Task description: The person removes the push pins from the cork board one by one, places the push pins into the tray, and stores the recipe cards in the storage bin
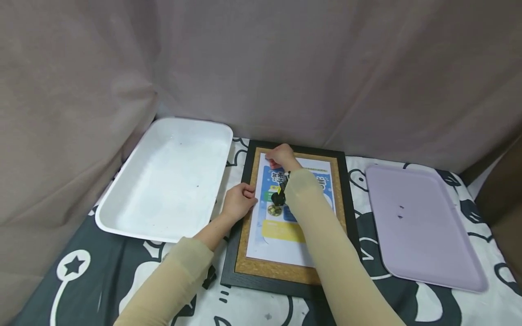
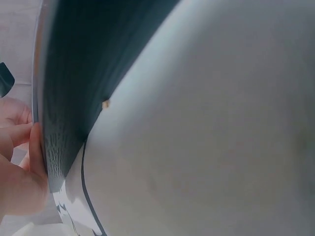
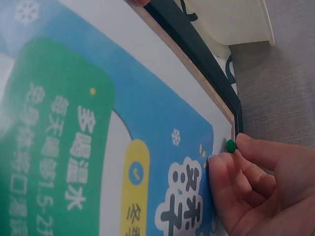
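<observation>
Cork board (image 1: pixel 290 271) in a black frame, lying flat on the surface between a white tray (image 1: pixel 171 176) at 9 o'clock and a lilac tray (image 1: pixel 424 226) at 3 o'clock. A printed poster (image 1: pixel 281 235), white-edged with blue, green and yellow panels and light characters, covers most of the cork. A small green pushpin (image 3: pixel 230 145), round-headed and glossy, sits at the poster's far corner, at about 12 o'clock on the board, close to the inner edge of the frame.

Right hand (image 1: pixel 281 157): grip closed on the pushpin, thumb and forefinger tips (image 3: pixel 244 147) pinching its head from the 3 o'clock side, the remaining fingers curled beneath. The pin lies at the very tip of the grip, touching both the poster and the fingers.

Left hand (image 1: pixel 238 201): at 9 o'clock on the board, fingers curled over the frame's left edge, grip clamped on the frame; fingertips reach the poster's margin. Black-and-white patterned cloth (image 1: pixel 73 271) covers the surface.
</observation>
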The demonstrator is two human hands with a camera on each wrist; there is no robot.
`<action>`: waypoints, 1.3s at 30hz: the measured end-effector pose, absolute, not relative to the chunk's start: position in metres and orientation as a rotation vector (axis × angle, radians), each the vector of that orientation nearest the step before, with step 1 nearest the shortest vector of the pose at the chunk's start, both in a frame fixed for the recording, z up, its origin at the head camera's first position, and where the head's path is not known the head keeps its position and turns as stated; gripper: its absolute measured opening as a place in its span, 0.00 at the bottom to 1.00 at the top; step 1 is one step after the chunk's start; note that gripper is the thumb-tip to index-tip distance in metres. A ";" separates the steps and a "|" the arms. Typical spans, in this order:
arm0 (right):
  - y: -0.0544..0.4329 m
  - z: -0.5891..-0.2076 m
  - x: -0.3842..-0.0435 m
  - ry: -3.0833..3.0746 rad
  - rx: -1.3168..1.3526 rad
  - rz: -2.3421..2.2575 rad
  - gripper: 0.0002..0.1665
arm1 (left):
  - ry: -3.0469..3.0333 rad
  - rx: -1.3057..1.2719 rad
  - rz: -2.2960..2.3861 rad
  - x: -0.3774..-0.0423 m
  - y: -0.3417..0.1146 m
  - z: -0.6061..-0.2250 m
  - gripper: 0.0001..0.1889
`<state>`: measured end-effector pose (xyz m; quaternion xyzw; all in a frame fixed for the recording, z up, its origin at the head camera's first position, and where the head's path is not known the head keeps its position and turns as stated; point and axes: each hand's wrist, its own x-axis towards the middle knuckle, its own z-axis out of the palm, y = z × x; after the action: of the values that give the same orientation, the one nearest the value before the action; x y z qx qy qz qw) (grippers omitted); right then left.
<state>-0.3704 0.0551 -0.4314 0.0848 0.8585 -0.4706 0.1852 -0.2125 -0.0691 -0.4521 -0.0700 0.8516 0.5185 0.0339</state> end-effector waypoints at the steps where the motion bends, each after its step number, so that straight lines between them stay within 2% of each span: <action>1: 0.055 -0.431 -0.370 2.430 0.247 -1.320 0.07 | 2.619 -0.207 1.596 -0.212 -0.068 -0.452 0.12; 14: 0.061 -0.430 -0.362 2.417 0.229 -1.359 0.05 | 2.626 -0.176 1.595 -0.209 -0.067 -0.451 0.12; 21: 0.067 -0.428 -0.358 2.354 0.198 -1.405 0.13 | 2.644 -0.163 1.566 -0.213 -0.069 -0.453 0.12; 33: 0.077 -0.424 -0.355 2.142 0.315 -1.567 0.17 | 2.641 -0.184 1.546 -0.222 -0.074 -0.459 0.12; 39: 0.081 -0.415 -0.352 2.115 0.278 -1.606 0.17 | 2.650 -0.199 1.534 -0.227 -0.078 -0.460 0.12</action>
<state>-0.3518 0.0812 -0.4152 0.1013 0.7702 -0.5849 0.2333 -0.2274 -0.0778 -0.4599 -0.0647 0.8630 0.4997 0.0366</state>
